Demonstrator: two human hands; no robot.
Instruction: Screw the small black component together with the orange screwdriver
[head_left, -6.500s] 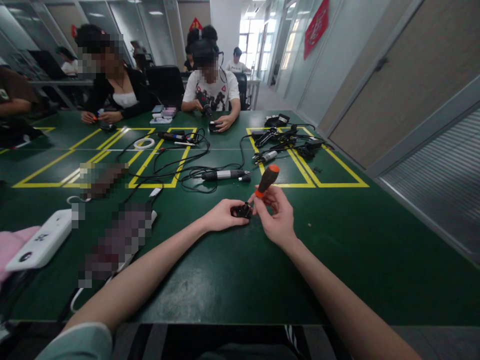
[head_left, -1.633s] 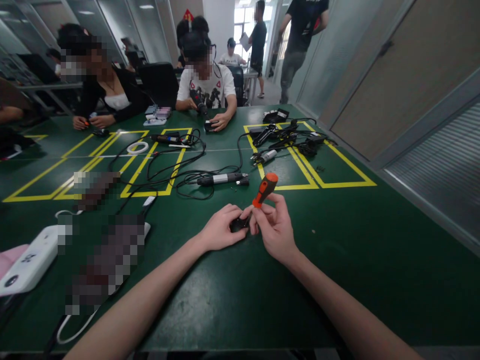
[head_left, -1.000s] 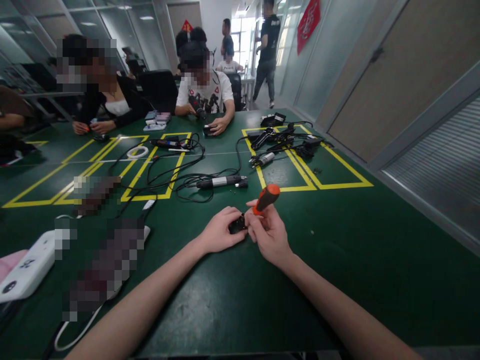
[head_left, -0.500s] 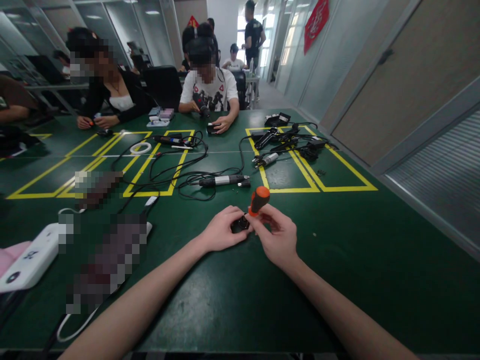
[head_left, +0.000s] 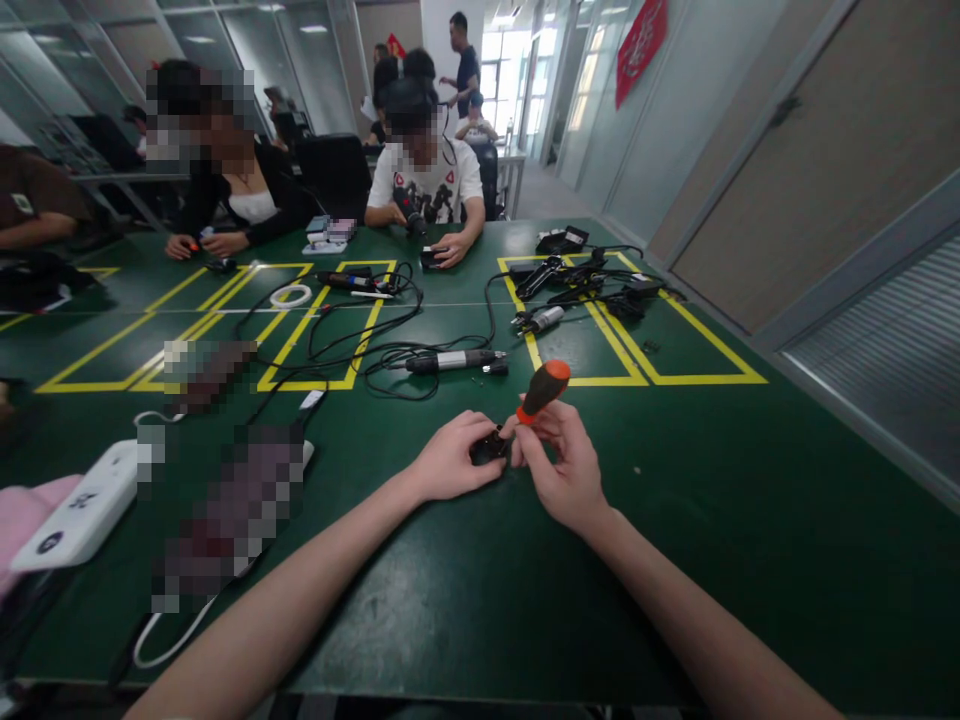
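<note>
My left hand (head_left: 459, 457) is closed around a small black part (head_left: 489, 447), steadying it on the green table (head_left: 420, 600). What kind of part it is I cannot make out. Between the fingers and thumb of my right hand (head_left: 562, 460) is a screwdriver (head_left: 543, 391) with an orange and dark grey handle. The handle points up and leans to the right, close to the black part. Its tip is hidden or too small to see, so I cannot tell whether it touches the part.
A grey and black pen-shaped power tool (head_left: 450, 361) with a coiled cable lies ahead. More black tools and cables (head_left: 581, 275) are heaped at the back right. A white power strip (head_left: 82, 505) lies at left. Across the table, a person (head_left: 427, 180) handles a dark tool.
The screwdriver handle has tilted from nearly upright over to the right, and my right hand has shifted slightly right with it. My left hand stays on the black part.
</note>
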